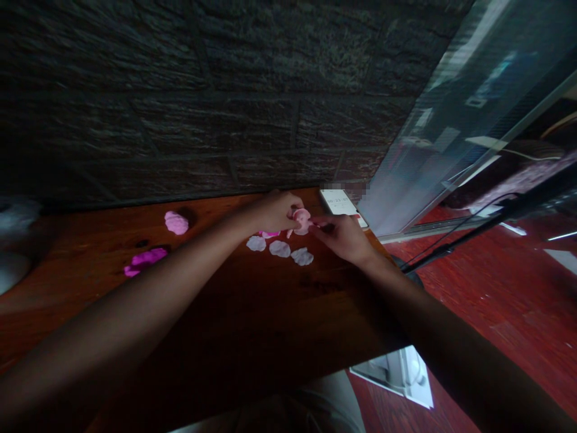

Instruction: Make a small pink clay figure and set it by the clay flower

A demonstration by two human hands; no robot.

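Observation:
Between my two hands is a light pink clay piece (302,220), thin and rounded like a small flower. My left hand (280,211) pinches its left side with curled fingers. From the right, the fingertips of my right hand (339,234) close on its edge. Just below the hands lie white flattened clay pieces (280,248) in a row on the wooden table (252,313). A bright pink clay piece (269,233) shows partly behind my left wrist. Farther left sit a light pink clay lump (176,222) and a magenta clay lump (145,261).
A phone (338,203) showing a timer lies against the wall, right of my hands. The dark stone wall (252,126) borders the table's back. A black pole (469,237) stands to the right over the red floor (505,313). A whitish object (11,270) is at far left.

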